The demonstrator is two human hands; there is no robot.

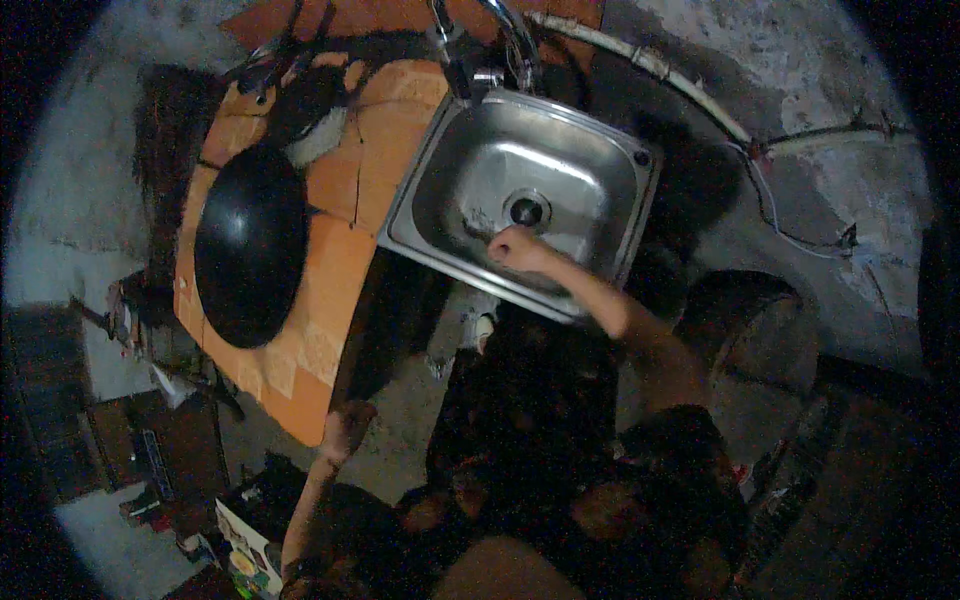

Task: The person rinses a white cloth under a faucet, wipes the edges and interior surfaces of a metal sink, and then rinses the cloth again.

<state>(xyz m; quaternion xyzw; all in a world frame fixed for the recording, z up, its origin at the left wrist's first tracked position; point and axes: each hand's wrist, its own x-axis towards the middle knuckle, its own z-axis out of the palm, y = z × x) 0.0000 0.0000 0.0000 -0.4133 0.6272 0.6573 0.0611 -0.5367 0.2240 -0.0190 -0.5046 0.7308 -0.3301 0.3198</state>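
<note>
Head view is giving me, from where I am operating, a steel sink at the far middle of the scene, slightly right, and the person's right hand is hanging over its near side. The fingers of that hand are curling in toward the palm, pressed together like a loose fist; whether they are pinching something small, or touching the metal, I cannot tell. The left hand is lowering its wrist beside the near corner of an orange counter, its fingers bending inward; I cannot tell whether it is touching the edge or holding anything. As for writing, a pale printed panel is showing coloured patches at the near left, its print too small and blurred for me to read. The counter's tiled, patterned top is running along the left of the sink, and a large black dome-shaped vessel is lying on it. At the sink's far edge a chrome faucet is rising, and a round dark drain is sitting in the basin's floor. Farther right, a cream pipe is curving across a patchy grey wall. Dim light is leaving the near right of the room mostly dark.
</note>
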